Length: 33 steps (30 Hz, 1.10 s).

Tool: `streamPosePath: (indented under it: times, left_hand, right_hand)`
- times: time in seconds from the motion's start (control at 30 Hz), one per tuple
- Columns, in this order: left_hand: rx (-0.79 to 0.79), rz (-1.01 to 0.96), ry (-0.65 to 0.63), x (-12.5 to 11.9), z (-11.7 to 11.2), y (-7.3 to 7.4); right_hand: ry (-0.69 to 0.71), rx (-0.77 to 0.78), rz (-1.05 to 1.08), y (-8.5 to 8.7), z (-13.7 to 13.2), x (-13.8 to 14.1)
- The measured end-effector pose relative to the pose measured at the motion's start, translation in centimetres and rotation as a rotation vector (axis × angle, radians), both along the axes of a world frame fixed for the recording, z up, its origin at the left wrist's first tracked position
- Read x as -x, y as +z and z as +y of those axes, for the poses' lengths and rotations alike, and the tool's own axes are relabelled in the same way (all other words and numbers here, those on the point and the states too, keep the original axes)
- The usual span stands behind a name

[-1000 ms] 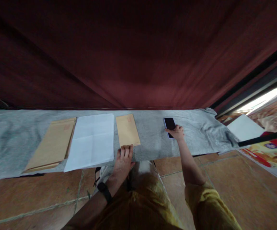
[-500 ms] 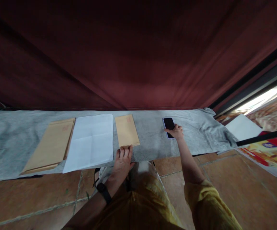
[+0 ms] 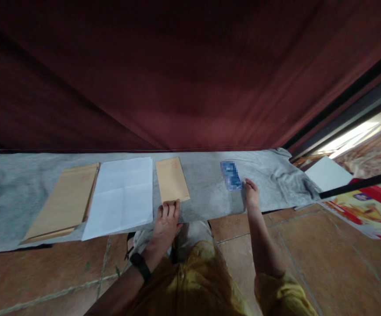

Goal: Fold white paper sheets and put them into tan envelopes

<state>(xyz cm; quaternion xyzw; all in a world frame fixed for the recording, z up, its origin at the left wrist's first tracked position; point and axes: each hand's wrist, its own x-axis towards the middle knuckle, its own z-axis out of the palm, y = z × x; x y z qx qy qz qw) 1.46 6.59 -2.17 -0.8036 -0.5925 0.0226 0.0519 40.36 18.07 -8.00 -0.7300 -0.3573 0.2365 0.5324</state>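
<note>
A smartphone [image 3: 231,175] lies flat on the grey cloth [image 3: 206,184], its screen lit and blurred. Just right of its lower corner is my right hand [image 3: 251,194], apart from the phone, with the fingers curled in and nothing visible in them. My left hand [image 3: 168,219] rests at the cloth's front edge, fingers laid flat and the tips at the lower end of a small brown envelope [image 3: 172,179]. To the left lie white paper sheets [image 3: 121,197] with fold creases. Beyond them is a stack of larger brown envelopes [image 3: 62,199].
A dark red curtain [image 3: 177,87] hangs behind the cloth-covered surface. At the right are a dark bar [image 3: 358,184], a white sheet [image 3: 329,174] and a red and yellow printed box [image 3: 371,210]. Below is a tiled floor [image 3: 236,254].
My right hand has drawn off the phone toward the lower right. The phone's screen has gone from dark to lit. My left hand stays by the small envelope, and the view has shifted slightly.
</note>
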Motion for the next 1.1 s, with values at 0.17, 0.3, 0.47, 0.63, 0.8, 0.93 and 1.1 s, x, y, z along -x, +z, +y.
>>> streamPosePath:
  times: [0.17,0.3,0.47,0.63,0.8,0.93,1.1]
  left_hand:
    - [-0.014,0.018,-0.009,0.1,0.0,-0.2]
    - [-0.032,0.034,-0.006,0.1,-0.1,-0.4]
    - [-0.028,0.059,-0.011,0.0,-0.1,-0.2]
    - [-0.020,0.061,-0.013,0.0,0.0,-0.2]
    - [-0.023,0.019,-0.008,0.1,0.0,-0.7]
    - [-0.015,0.028,-0.003,0.1,0.1,-0.9]
    - [-0.010,0.035,-0.006,0.1,0.1,-0.8]
  right_hand:
    - [0.035,-0.055,-0.027,-0.8,0.3,0.5]
    - [0.085,-0.047,-0.069,-1.1,1.2,0.8]
    - [0.124,-0.032,-0.163,-0.8,1.0,0.6]
    - [0.151,-0.006,-0.266,-0.3,0.5,0.9]
    - [0.150,0.030,-0.325,0.2,0.3,1.2]
    - [0.155,0.052,-0.339,0.5,0.2,1.4]
    - [0.143,0.077,-0.328,0.6,0.2,1.6]
